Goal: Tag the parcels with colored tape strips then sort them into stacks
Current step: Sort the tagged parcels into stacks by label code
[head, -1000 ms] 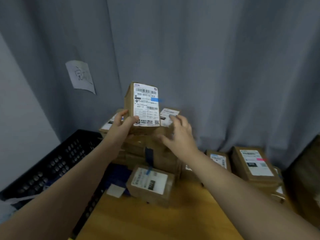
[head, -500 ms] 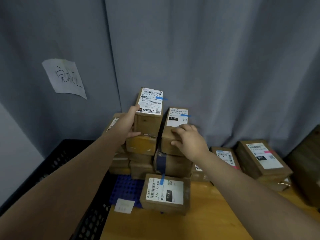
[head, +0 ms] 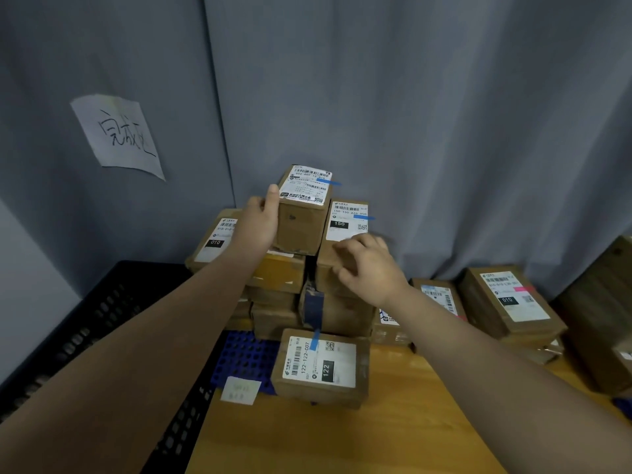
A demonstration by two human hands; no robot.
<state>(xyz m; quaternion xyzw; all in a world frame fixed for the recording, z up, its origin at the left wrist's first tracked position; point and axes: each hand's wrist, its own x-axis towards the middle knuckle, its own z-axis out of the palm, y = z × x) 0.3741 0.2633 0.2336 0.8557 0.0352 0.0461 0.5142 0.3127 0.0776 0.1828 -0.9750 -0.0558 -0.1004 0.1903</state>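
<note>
Head view: left hand (head: 254, 220) is gripping the blue-taped cardboard parcel (head: 301, 227) at centre, atop the stack (head: 277, 278). Right hand (head: 367, 268), fingers loosely open, is touching the "150" box (head: 347, 218). Lower centre, a flat box (head: 321, 367) is showing "122-122-007".

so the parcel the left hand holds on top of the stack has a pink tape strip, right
No. The head view shows the tape strip on that top parcel is blue, not pink. The left hand does hold it on the stack.
</note>
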